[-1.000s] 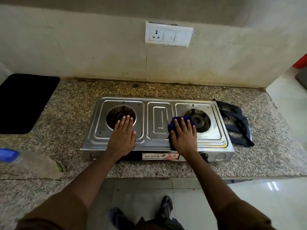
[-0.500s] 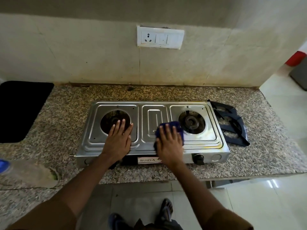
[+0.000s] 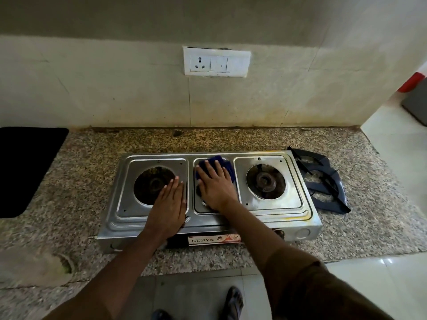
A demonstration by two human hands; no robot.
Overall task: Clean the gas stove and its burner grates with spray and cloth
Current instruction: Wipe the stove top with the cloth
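A steel two-burner gas stove (image 3: 272, 213) sits on the granite counter with its grates off. My right hand (image 3: 216, 188) presses a blue cloth (image 3: 220, 161) flat onto the stove's middle panel, fingers straight; the cloth shows beyond my fingertips. My left hand (image 3: 169, 204) lies flat on the stove's left section, at the right edge of the left burner opening (image 3: 150, 181). The right burner (image 3: 265, 181) is uncovered. Two dark burner grates (image 3: 323, 179) lie stacked on the counter just right of the stove. The spray bottle (image 3: 34, 266) lies blurred at the counter's front left.
The granite counter (image 3: 231, 139) runs back to a tiled wall with a white socket plate (image 3: 216, 62). A black sink opening (image 3: 25, 167) is at far left. The counter's front edge is just below the stove; my feet (image 3: 233, 303) stand on the floor tiles.
My right hand has slid the blue cloth left from the right burner's edge, then away from me up the middle panel. My left hand stays flat on the stove's left section.
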